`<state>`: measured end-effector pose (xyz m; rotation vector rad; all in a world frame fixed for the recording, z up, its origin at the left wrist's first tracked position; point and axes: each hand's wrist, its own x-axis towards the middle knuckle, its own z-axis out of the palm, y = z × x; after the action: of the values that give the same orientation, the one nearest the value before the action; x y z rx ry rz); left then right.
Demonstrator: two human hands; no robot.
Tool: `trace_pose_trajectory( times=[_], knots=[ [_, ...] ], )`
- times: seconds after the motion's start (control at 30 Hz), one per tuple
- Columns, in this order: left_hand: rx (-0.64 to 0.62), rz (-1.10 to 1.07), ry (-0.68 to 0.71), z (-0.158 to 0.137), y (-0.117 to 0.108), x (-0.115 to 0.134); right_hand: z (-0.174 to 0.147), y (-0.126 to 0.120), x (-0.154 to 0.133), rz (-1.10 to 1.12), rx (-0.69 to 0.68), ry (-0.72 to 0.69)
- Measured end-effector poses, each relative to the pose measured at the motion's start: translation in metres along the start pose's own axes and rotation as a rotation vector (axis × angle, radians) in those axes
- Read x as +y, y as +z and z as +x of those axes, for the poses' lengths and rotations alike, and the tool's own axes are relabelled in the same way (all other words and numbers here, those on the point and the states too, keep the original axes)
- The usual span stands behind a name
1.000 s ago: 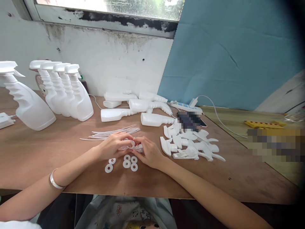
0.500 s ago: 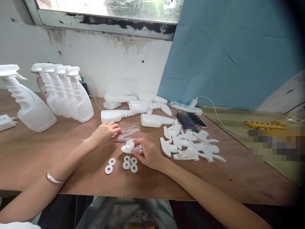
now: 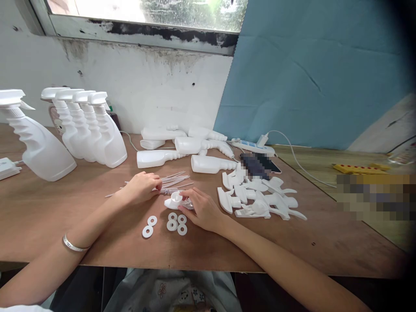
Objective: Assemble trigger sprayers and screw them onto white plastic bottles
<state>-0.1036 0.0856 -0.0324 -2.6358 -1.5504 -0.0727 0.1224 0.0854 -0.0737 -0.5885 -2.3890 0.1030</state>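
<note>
Fingers curled down, my left hand (image 3: pixel 143 187) is closed at the bundle of thin white dip tubes (image 3: pixel 175 178); its fingertips are hidden, so what they pinch does not show. My right hand (image 3: pixel 203 209) grips a white trigger spray head (image 3: pixel 169 203) that lies on its side just above the table, its round collar opening facing up. Just in front of it lie several flat white ring washers (image 3: pixel 172 225), with two more washers (image 3: pixel 147 232) to the left. Loose trigger spray heads (image 3: pixel 256 199) are heaped to the right of my right hand.
Upright white spray bottles (image 3: pixel 110 143) with heads stand at the left. Several headless bottles (image 3: pixel 156 158) lie along the back. A power strip (image 3: pixel 253 146), a dark phone (image 3: pixel 266 162) and cables are behind the heap. A yellow item (image 3: pixel 360 169) lies far right.
My left hand has lowered slightly onto the tubes, its fingers closing down, and the tubes have shifted a little. The right hand keeps hold of the spray head in the same place.
</note>
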Motion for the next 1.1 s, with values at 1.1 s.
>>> trace_pose_trajectory(
  times=[1.1],
  knots=[
    [0.051,-0.159,0.076,0.0,0.016,-0.007,-0.001,0.001,0.0,-0.019,-0.026,-0.011]
  ],
)
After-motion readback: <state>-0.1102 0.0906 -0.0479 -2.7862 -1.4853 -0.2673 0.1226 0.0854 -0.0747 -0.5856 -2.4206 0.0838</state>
